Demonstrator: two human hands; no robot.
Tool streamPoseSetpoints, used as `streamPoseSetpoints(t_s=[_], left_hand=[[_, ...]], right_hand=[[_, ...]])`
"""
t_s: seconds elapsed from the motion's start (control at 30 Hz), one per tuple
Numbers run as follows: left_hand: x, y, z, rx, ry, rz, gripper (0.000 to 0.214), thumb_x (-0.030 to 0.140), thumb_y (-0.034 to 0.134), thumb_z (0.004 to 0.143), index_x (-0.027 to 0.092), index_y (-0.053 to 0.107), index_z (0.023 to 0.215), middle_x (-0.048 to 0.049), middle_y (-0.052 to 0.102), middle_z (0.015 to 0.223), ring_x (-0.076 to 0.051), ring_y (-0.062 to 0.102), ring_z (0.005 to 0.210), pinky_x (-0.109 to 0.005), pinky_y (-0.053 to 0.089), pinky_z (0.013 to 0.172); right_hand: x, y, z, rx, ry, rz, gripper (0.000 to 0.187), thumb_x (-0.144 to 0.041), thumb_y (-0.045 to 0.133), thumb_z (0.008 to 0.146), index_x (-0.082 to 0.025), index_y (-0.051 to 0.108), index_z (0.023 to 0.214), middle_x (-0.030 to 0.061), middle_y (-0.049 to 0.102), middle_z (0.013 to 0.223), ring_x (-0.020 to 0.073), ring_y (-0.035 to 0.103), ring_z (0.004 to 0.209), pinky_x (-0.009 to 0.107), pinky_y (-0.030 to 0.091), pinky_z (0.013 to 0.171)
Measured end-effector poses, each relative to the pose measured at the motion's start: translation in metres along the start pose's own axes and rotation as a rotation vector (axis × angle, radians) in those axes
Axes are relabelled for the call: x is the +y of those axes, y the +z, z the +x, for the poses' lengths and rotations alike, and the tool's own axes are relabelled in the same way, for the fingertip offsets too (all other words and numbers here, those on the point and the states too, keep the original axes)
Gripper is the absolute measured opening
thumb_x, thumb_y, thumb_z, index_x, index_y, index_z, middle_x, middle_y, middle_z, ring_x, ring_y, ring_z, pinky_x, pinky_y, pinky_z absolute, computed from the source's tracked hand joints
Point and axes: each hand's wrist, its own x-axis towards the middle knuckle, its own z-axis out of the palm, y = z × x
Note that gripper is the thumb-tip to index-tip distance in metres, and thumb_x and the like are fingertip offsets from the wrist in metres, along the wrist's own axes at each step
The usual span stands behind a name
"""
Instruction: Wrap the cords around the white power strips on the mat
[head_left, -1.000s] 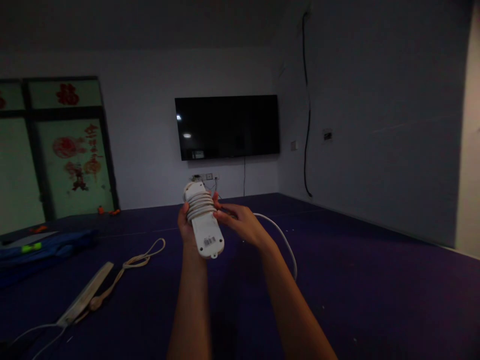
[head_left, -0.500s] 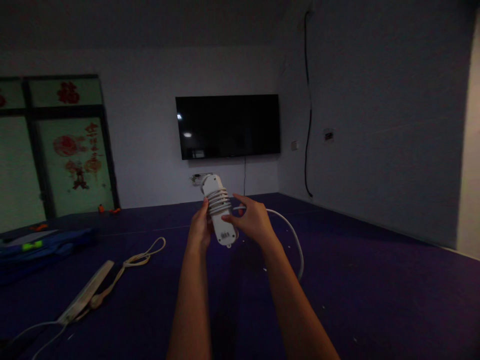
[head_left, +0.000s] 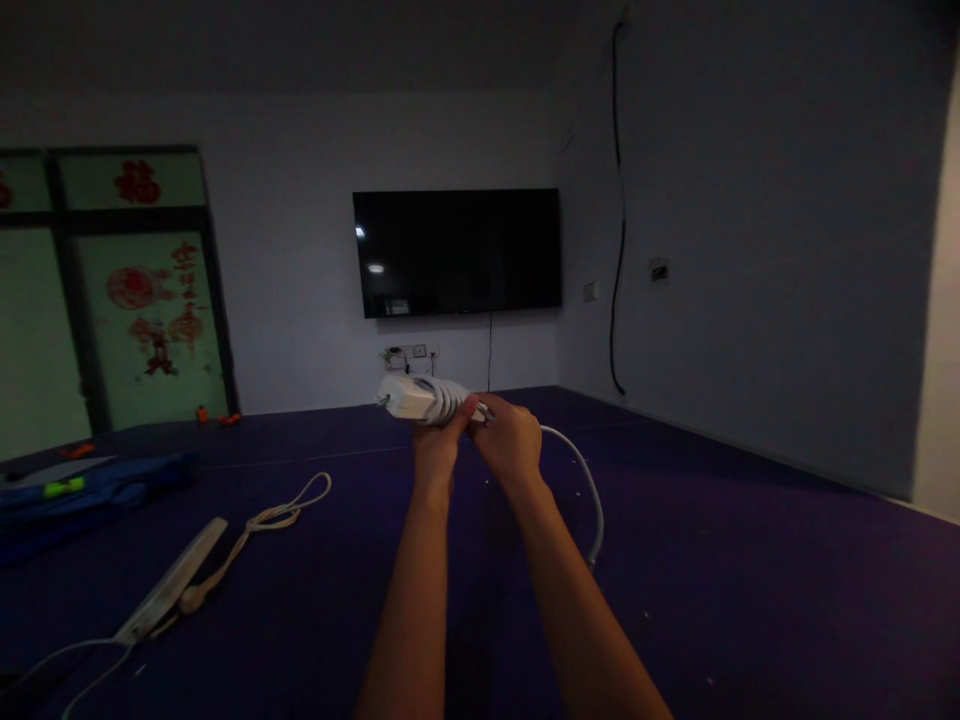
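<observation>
A white power strip (head_left: 409, 398) is held up in front of me, lying nearly sideways with its far end to the left. Several turns of its grey-white cord (head_left: 448, 400) wrap round the middle. My left hand (head_left: 441, 445) grips the strip from below, its thumb lying along the near side. Close against it, my right hand (head_left: 511, 438) is closed at the strip's right end, on the cord; its fingertips are partly hidden. From behind the right hand a loose length of cord (head_left: 589, 475) arcs out and hangs down to the right.
Another white power strip (head_left: 172, 580) lies on the dark blue surface (head_left: 720, 590) at left, beside a looped cable (head_left: 281, 515). Blue cloth (head_left: 142, 480) is farther left. A television (head_left: 459, 255) hangs on the far wall above sockets (head_left: 416, 351). Small white scraps dot the surface.
The held strip has turned from nearly upright to nearly sideways, its far end swinging left and lower. My right hand has gone from spread fingers to closed, and both hands are closer together.
</observation>
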Motion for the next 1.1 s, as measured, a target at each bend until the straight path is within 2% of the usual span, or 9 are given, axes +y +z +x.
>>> streamPoseSetpoints(t_s=[0.1,0.2,0.3,0.4,0.5,0.6,0.8,0.93,1.1], left_hand=[[0.0,0.001,0.0,0.038,0.09,-0.002,0.055,0.01,0.083,0.048,0.022,0.062,0.097,0.001,0.069,0.097,-0.016,0.063,0.096,-0.022,0.048,0.08],[0.003,0.001,0.002,0.05,0.152,0.005,0.049,0.012,0.082,0.048,0.019,0.063,0.093,0.0003,0.069,0.09,-0.016,0.064,0.087,-0.023,0.049,0.076],[0.005,-0.003,0.005,0.059,0.142,0.025,0.045,0.017,0.082,0.049,0.017,0.063,0.09,0.0001,0.067,0.083,-0.016,0.065,0.081,-0.025,0.05,0.073],[0.008,-0.01,0.009,0.073,0.109,0.021,0.043,0.024,0.08,0.051,0.018,0.062,0.09,0.0014,0.065,0.077,-0.016,0.065,0.077,-0.025,0.051,0.07],[0.017,-0.02,0.011,0.03,-0.016,-0.053,0.034,0.035,0.073,0.06,0.018,0.061,0.086,0.0003,0.064,0.071,-0.016,0.065,0.071,-0.027,0.052,0.066],[0.032,-0.03,0.011,-0.068,-0.206,-0.142,0.032,0.046,0.056,0.071,0.016,0.061,0.079,-0.0048,0.065,0.066,-0.021,0.066,0.067,-0.032,0.054,0.062],[0.05,-0.049,0.01,-0.291,-0.417,-0.225,0.035,0.04,0.051,0.073,0.012,0.062,0.09,-0.0099,0.069,0.073,-0.027,0.068,0.074,-0.039,0.055,0.063],[0.043,-0.051,0.011,-0.386,-0.49,-0.196,0.039,0.041,0.05,0.071,0.011,0.062,0.094,-0.0099,0.069,0.069,-0.026,0.067,0.065,-0.042,0.054,0.06],[0.034,-0.045,0.011,-0.474,-0.536,-0.183,0.038,0.039,0.05,0.071,0.008,0.062,0.088,-0.0125,0.068,0.065,-0.024,0.066,0.055,-0.035,0.052,0.051]], right_hand=[[-0.002,-0.002,0.0,-0.03,-0.009,-0.002,0.03,-0.035,0.055,0.077,-0.028,0.069,0.103,0.007,0.073,0.086,0.0241,0.066,0.079,0.026,0.038,0.059],[-0.002,-0.007,0.002,-0.108,-0.079,0.03,0.027,-0.036,0.057,0.075,-0.028,0.071,0.097,0.0051,0.073,0.083,0.0222,0.066,0.077,0.025,0.037,0.058],[0.002,-0.01,0.003,-0.18,-0.153,0.116,0.024,-0.04,0.059,0.076,-0.028,0.072,0.092,0.0023,0.073,0.079,0.0192,0.066,0.073,0.023,0.036,0.057],[0.007,-0.011,0.003,-0.18,-0.176,0.204,0.026,-0.044,0.054,0.082,-0.028,0.073,0.091,0.002,0.073,0.08,0.017,0.066,0.072,0.022,0.036,0.057],[0.014,-0.013,0.005,-0.099,-0.164,0.265,0.029,-0.042,0.05,0.086,-0.026,0.074,0.089,0.0029,0.073,0.082,0.0163,0.065,0.072,0.022,0.038,0.059],[0.022,-0.016,0.007,0.015,-0.145,0.283,0.029,-0.04,0.051,0.086,-0.023,0.074,0.081,0.0036,0.073,0.077,0.016,0.063,0.067,0.023,0.038,0.059],[0.041,-0.014,0.012,0.076,-0.104,0.264,0.032,-0.042,0.051,0.085,-0.02,0.073,0.077,0.0051,0.071,0.074,0.0172,0.062,0.066,0.024,0.038,0.059],[0.059,0.001,0.013,0.006,-0.037,0.245,0.033,-0.043,0.05,0.085,-0.02,0.073,0.077,0.0056,0.072,0.074,0.0176,0.063,0.067,0.025,0.04,0.06],[0.074,0.021,0.008,-0.219,-0.05,0.22,0.023,-0.031,0.053,0.083,-0.021,0.073,0.08,0.0061,0.073,0.079,0.0186,0.065,0.074,0.025,0.043,0.065]])
